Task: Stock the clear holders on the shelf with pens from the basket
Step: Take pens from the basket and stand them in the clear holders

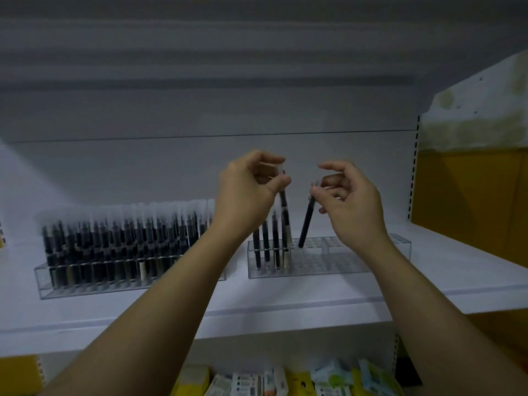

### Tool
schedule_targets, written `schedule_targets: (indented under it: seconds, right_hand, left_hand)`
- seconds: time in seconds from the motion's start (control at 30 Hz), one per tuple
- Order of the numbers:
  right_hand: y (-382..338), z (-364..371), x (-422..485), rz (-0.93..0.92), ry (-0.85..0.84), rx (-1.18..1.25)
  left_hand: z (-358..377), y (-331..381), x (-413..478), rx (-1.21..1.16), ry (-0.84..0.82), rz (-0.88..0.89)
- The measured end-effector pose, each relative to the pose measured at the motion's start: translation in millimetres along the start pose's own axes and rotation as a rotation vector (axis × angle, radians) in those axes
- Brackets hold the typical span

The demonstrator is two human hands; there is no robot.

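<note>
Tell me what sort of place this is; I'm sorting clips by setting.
Probably a stationery shop: a white display shelf, a clear holder packed with pens, and packaged goods on the tier below.

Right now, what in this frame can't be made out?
Head view:
- Pen caps in the full left holder: smeared by blur.
- That holder's right end: behind the left forearm.
- Top of the pen in the left hand: covered by the hand.
- Packets below the shelf: cut by the bottom edge, print too small.
</note>
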State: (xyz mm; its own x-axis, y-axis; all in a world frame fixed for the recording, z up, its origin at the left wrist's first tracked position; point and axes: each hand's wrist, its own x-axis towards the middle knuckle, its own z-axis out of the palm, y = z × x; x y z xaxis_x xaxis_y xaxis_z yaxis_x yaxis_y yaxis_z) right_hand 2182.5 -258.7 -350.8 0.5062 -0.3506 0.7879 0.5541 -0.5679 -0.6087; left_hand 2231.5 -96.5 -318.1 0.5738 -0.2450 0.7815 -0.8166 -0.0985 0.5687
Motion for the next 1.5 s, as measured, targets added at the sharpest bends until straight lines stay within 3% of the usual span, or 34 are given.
schedule_targets:
  seconds: [0.23,0.83,0.97,1.1,1.3,1.5]
  right_hand:
    - [17.6,-5.2,35.5,0.009,0.035,-0.051]
    - [66.8,14.7,49.2,0.071,-0.001,-0.04]
    - [71.4,14.8,43.2,0.06,-0.048,-0.068]
    - [77.1,19.0,35.8,0.074,-0.206,-0.148]
    - [85.8,16.5,15.3,0.065,-0.33,-0.311]
    - [86.9,15.1,6.8,0.046,-0.328,-0.413]
  left_hand:
    - [31.4,-7.2,31.1,0.076,0.004,0.084]
    - [48.7,-50.4,48.9,0.214,-0.023,0.026]
    - [47.6,-49.2,46.7,0.21,-0.029,0.024]
    - [46.5,-44.8,48.4,0.2,-0.027,0.014]
    - [49.3,-53.2,45.1,0.348,-0.17,-0.047]
    - [52.5,-55.9,44.4,0.402,-0.125,-0.055]
